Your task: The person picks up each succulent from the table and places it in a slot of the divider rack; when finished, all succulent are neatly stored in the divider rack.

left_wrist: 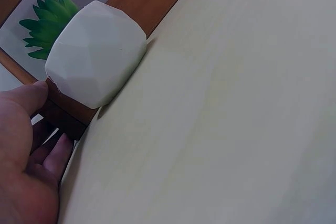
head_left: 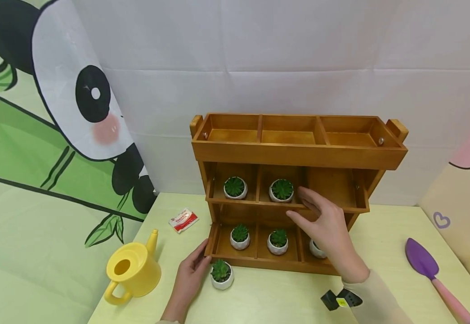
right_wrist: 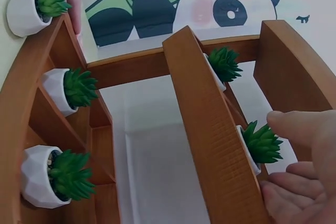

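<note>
A three-tiered wooden shelf [head_left: 299,155] stands against the back wall, with potted succulents in its lower two tiers. My left hand [head_left: 189,275] grips the shelf's lower left corner, thumb on the front in the left wrist view. Just right of that hand, a succulent in a white faceted pot [left_wrist: 97,53] stands on the table. My right hand [head_left: 327,222] is held at the middle tier with thumb and fingers apart, holding nothing. Closest to it is the middle-tier centre succulent [right_wrist: 262,142]. That hand partly hides the lower right succulent [head_left: 317,249] in the head view.
A yellow watering can [head_left: 135,270] stands at the left, with a red and white packet [head_left: 184,220] behind it. At the right lies a purple trowel [head_left: 422,257] with a pink handle. The top tier has three compartments. A panda-printed cloth [head_left: 73,90] hangs at the left.
</note>
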